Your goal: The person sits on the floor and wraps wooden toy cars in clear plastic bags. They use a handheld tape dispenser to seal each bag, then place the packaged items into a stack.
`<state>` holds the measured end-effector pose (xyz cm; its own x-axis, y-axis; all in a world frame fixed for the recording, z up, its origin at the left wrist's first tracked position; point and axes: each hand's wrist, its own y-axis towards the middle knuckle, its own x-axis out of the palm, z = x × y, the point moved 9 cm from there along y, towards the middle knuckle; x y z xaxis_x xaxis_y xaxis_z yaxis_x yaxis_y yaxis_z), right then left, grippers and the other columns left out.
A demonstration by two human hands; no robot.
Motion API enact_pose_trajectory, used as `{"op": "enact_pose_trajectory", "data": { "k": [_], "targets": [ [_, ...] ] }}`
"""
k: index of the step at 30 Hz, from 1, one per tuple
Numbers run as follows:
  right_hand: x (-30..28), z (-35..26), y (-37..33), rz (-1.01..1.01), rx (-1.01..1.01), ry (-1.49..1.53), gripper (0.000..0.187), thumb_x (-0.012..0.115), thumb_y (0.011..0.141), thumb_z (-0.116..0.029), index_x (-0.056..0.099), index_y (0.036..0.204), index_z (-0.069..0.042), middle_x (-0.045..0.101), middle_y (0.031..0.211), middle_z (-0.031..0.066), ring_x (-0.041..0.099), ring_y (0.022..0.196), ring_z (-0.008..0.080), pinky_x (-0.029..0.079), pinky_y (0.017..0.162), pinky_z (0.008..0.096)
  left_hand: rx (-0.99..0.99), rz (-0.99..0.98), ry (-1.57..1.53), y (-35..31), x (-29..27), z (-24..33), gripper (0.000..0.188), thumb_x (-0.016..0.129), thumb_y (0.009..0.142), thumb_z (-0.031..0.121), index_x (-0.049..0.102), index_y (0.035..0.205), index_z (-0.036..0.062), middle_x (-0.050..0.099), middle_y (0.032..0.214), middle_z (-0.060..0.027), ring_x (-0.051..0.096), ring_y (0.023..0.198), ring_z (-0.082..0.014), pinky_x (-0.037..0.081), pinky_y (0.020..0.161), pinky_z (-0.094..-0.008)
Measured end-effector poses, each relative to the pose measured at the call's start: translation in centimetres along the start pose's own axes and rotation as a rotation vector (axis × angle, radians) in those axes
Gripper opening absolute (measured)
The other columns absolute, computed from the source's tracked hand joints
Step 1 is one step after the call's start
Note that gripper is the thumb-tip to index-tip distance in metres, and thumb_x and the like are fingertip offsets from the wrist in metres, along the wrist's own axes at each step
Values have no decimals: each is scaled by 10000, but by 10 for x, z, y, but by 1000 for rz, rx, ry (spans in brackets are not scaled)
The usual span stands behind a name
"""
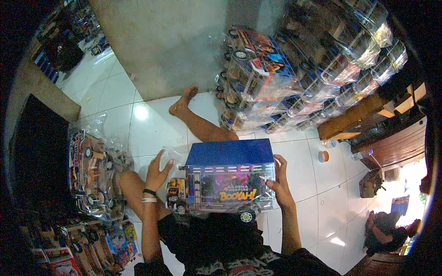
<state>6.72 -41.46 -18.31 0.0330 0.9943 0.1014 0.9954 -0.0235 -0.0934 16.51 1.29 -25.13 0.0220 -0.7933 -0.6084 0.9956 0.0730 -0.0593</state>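
A toy truck (225,179) with a blue box roof, a colourful printed side and yellow-hubbed wheels rests across my lap, its cab to the left. My right hand (283,186) grips the box's right end, thumb on the printed side and fingers around the edge. Just left of the cab is my left hand (158,175), a dark band and a light band on its wrist. Its fingers hold thin clear plastic, apparently a bag (176,154), beside the truck's upper left corner. How far the plastic reaches around the truck is hard to see.
Wrapped toy trucks (262,69) are stacked high against the wall. More wrapped ones (96,170) lie at left, and several unwrapped parts (87,244) at lower left. A small orange-and-white tub (323,157) stands on the tiles. Another person (386,230) sits at far right.
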Motion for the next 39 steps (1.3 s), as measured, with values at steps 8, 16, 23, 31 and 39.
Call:
{"op": "enact_pose_trajectory", "data": {
  "k": [8, 16, 23, 31, 39],
  "targets": [
    [18, 7, 4, -46, -98, 22, 1132, 818, 768, -363, 131, 1638, -135, 294, 1653, 151, 330, 1505, 312, 288, 1235, 437, 8, 87, -41, -26, -78, 32, 418, 668, 1005, 391, 787, 1065, -6, 783, 905, -97, 705, 816, -204, 540, 786, -361],
    [122, 51, 43, 30, -200, -150, 724, 509, 1096, -372, 188, 1646, -26, 296, 1668, 205, 256, 1547, 298, 228, 1259, 423, 392, 127, 240, -37, -101, 117, 390, 614, 1045, 359, 778, 1057, 5, 714, 930, -99, 636, 831, -209, 522, 739, -386],
    [223, 100, 24, -285, -331, -191, 1080, 648, 976, -579, -55, 1668, -138, 77, 1714, 241, 130, 1591, 351, 167, 1286, 416, 560, -37, 237, -55, -30, 131, 359, 593, 1061, 332, 776, 1068, 24, 652, 823, -96, 564, 700, -227, 495, 673, -384],
    [186, 92, 65, -283, -351, -264, 589, 767, 910, -409, 589, 1382, -105, 671, 1295, 152, 601, 1276, 346, 447, 1104, 504, 745, 71, 138, -58, 2, 127, 332, 573, 1076, 303, 777, 1068, 41, 588, 740, -106, 498, 578, -246, 464, 611, -404],
    [197, 15, 85, -435, -627, -292, 276, 775, 880, -353, 746, 982, -98, 713, 980, 105, 678, 958, 291, 519, 862, 439, 746, 171, 28, -72, -3, 132, 338, 584, 1065, 277, 793, 971, 28, 547, 787, -141, 523, 637, -256, 441, 617, -461]
  ]
}}
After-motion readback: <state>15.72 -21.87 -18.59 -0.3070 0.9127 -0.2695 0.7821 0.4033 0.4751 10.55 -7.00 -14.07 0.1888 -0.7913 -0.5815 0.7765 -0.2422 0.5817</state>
